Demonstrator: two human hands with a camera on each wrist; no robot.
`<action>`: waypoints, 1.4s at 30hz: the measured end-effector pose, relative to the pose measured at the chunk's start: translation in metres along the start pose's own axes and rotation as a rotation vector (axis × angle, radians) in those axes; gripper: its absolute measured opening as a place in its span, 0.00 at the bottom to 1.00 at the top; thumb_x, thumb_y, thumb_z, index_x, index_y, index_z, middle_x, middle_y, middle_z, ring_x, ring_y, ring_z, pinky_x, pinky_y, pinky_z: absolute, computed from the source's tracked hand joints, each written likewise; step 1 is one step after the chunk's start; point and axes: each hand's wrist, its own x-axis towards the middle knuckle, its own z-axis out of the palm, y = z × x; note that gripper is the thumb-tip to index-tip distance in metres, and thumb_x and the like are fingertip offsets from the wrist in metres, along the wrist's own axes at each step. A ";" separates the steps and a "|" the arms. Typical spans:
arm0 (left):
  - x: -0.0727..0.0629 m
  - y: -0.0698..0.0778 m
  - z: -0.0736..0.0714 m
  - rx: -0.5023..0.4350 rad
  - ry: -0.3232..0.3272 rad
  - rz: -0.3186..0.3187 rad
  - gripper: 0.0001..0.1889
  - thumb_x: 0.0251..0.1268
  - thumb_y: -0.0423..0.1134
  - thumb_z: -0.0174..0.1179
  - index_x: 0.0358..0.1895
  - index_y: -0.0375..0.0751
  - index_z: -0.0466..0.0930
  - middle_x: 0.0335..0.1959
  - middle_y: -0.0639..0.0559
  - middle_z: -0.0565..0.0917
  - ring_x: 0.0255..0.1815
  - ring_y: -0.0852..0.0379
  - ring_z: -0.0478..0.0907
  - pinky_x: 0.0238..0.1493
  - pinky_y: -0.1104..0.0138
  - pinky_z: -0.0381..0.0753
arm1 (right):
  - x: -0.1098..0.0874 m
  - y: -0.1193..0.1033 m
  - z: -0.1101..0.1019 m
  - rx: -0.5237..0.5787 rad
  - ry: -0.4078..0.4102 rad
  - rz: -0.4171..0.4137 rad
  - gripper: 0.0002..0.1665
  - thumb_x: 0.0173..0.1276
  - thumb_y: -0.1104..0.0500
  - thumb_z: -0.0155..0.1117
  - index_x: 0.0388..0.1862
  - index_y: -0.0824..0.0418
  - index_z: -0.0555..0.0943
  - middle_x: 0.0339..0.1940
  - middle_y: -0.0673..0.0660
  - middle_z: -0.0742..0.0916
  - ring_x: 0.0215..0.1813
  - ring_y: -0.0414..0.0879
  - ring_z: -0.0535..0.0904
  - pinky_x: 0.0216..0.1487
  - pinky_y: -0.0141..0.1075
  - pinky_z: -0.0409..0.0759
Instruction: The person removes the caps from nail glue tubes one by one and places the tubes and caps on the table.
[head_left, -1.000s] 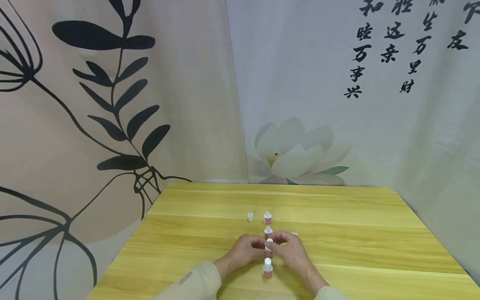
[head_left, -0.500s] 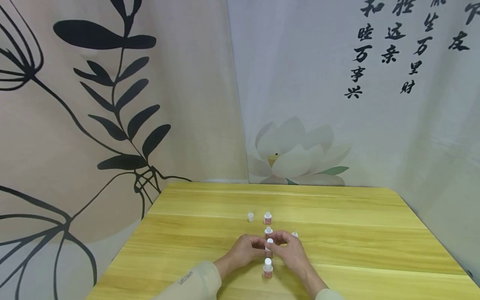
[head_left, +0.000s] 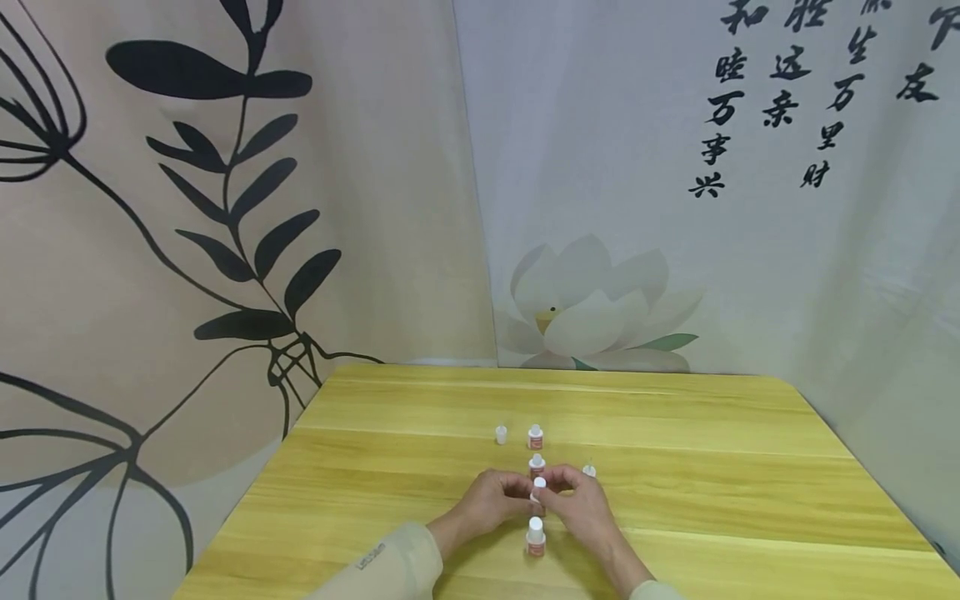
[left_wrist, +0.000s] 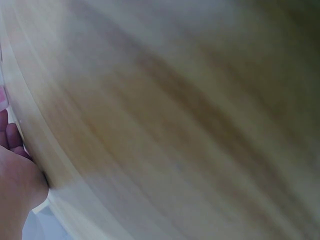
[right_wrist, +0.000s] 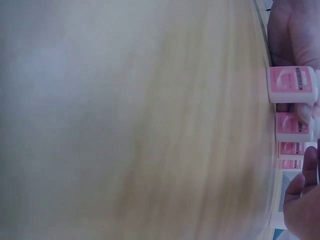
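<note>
Small white bottles with pink labels stand in a row running away from me in the head view. My left hand [head_left: 491, 500] grips the body of one bottle [right_wrist: 290, 125] near the front of the row, its thumb showing across it in the right wrist view. My right hand [head_left: 585, 507] pinches the white cap [head_left: 539, 483] of that same bottle with thumb and fingers. Nearest me stands a capped bottle [head_left: 536, 537]. Beyond the hands are two more bottles, one close behind [head_left: 536, 463] and a farther bottle [head_left: 535, 437], both with narrow white tops.
A small white loose piece like a cap [head_left: 501, 435] stands left of the farthest bottle. Another white piece [head_left: 590, 472], with a thin tip pointing up, is just beyond my right hand. The wooden table [head_left: 697, 467] ends at a printed curtain [head_left: 600, 167] behind.
My right hand's fingers have dipped very slightly at the bottle's top. The left hand and the other bottles have stayed in place.
</note>
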 end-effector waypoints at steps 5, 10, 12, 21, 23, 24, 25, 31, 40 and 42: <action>0.000 0.000 0.000 -0.004 0.004 -0.013 0.08 0.57 0.40 0.73 0.39 0.47 0.88 0.36 0.59 0.87 0.41 0.61 0.82 0.47 0.67 0.80 | -0.001 -0.001 0.002 0.036 -0.002 -0.024 0.14 0.60 0.58 0.73 0.43 0.62 0.84 0.38 0.53 0.85 0.44 0.46 0.78 0.48 0.41 0.74; -0.001 0.000 0.000 -0.009 0.008 -0.004 0.08 0.57 0.39 0.72 0.40 0.46 0.88 0.38 0.58 0.88 0.42 0.61 0.82 0.48 0.66 0.80 | -0.001 0.000 0.002 0.043 0.004 -0.018 0.16 0.60 0.55 0.74 0.44 0.61 0.84 0.39 0.52 0.85 0.45 0.46 0.78 0.48 0.40 0.74; -0.002 0.000 0.000 -0.002 0.015 -0.004 0.08 0.57 0.39 0.72 0.40 0.46 0.88 0.37 0.58 0.88 0.41 0.61 0.82 0.48 0.66 0.80 | 0.000 0.002 0.003 0.033 0.006 -0.017 0.16 0.60 0.55 0.74 0.43 0.60 0.84 0.39 0.51 0.85 0.45 0.46 0.78 0.48 0.40 0.74; -0.002 0.001 -0.002 0.032 0.005 -0.017 0.08 0.58 0.43 0.72 0.40 0.50 0.88 0.37 0.62 0.87 0.42 0.62 0.82 0.50 0.64 0.79 | -0.001 0.001 0.003 0.036 0.005 -0.014 0.14 0.60 0.56 0.74 0.43 0.61 0.85 0.38 0.52 0.86 0.45 0.46 0.78 0.49 0.41 0.74; -0.002 0.001 -0.001 0.031 0.003 -0.019 0.08 0.58 0.43 0.72 0.40 0.51 0.88 0.37 0.62 0.87 0.42 0.62 0.82 0.50 0.63 0.79 | -0.001 0.000 0.003 0.040 0.003 -0.013 0.14 0.60 0.57 0.73 0.43 0.61 0.85 0.38 0.52 0.86 0.45 0.46 0.78 0.48 0.41 0.74; -0.002 0.002 -0.001 0.031 0.004 -0.020 0.08 0.58 0.43 0.72 0.40 0.51 0.88 0.37 0.62 0.87 0.42 0.62 0.82 0.50 0.63 0.79 | -0.001 0.000 0.003 0.042 0.003 -0.013 0.15 0.60 0.57 0.74 0.44 0.62 0.85 0.39 0.52 0.85 0.45 0.46 0.78 0.48 0.41 0.74; -0.002 0.002 -0.001 0.027 0.004 -0.020 0.07 0.58 0.42 0.72 0.40 0.51 0.88 0.37 0.62 0.87 0.42 0.62 0.82 0.50 0.63 0.79 | -0.002 -0.001 0.003 0.043 0.002 -0.013 0.15 0.61 0.57 0.73 0.45 0.62 0.84 0.39 0.52 0.85 0.45 0.46 0.78 0.48 0.41 0.73; -0.001 0.000 0.000 0.017 0.009 -0.009 0.07 0.58 0.41 0.72 0.39 0.50 0.88 0.37 0.61 0.88 0.42 0.63 0.83 0.49 0.66 0.80 | -0.001 0.000 0.002 0.044 0.008 -0.003 0.17 0.61 0.54 0.74 0.45 0.61 0.84 0.39 0.52 0.85 0.45 0.46 0.78 0.49 0.41 0.74; -0.001 0.001 -0.001 0.025 0.002 -0.014 0.07 0.59 0.42 0.72 0.40 0.51 0.88 0.37 0.62 0.87 0.42 0.62 0.82 0.50 0.65 0.79 | -0.001 -0.001 0.003 0.026 0.017 -0.005 0.15 0.61 0.54 0.74 0.43 0.61 0.85 0.39 0.52 0.86 0.46 0.45 0.78 0.49 0.41 0.74; -0.001 0.001 -0.001 0.024 0.003 -0.013 0.07 0.58 0.42 0.72 0.40 0.50 0.88 0.37 0.62 0.87 0.42 0.62 0.82 0.49 0.65 0.79 | -0.001 -0.001 0.002 0.028 0.015 -0.008 0.15 0.61 0.55 0.73 0.43 0.62 0.85 0.39 0.52 0.86 0.46 0.45 0.78 0.50 0.41 0.74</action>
